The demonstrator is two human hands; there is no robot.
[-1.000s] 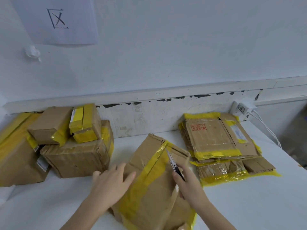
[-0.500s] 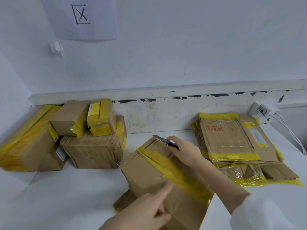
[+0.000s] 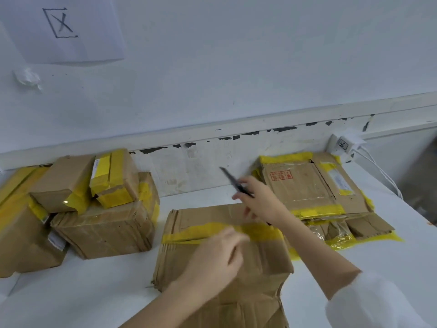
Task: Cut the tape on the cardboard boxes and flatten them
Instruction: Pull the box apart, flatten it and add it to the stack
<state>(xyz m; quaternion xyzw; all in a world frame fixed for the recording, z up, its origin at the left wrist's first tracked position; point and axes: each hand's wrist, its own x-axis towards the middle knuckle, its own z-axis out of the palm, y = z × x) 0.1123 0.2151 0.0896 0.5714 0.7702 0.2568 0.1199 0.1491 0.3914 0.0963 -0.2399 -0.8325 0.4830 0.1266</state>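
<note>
A brown cardboard box (image 3: 203, 221) with a band of yellow tape (image 3: 212, 232) across its top lies on the white table in front of me. My left hand (image 3: 217, 259) rests on the box top just below the tape, fingers loosely bent. My right hand (image 3: 260, 200) is raised over the box's far right corner and grips a dark utility knife (image 3: 233, 181), its blade pointing up and to the left, clear of the cardboard.
Several taped boxes (image 3: 104, 223) are piled at the left against the wall. A stack of flattened boxes (image 3: 307, 188) lies at the right. A white charger with cables (image 3: 345, 144) sits at the table's far right corner.
The box has turned so that its tape runs across. My right hand lifted the knife off the box's far edge and up. My left hand moved further onto the box top.
</note>
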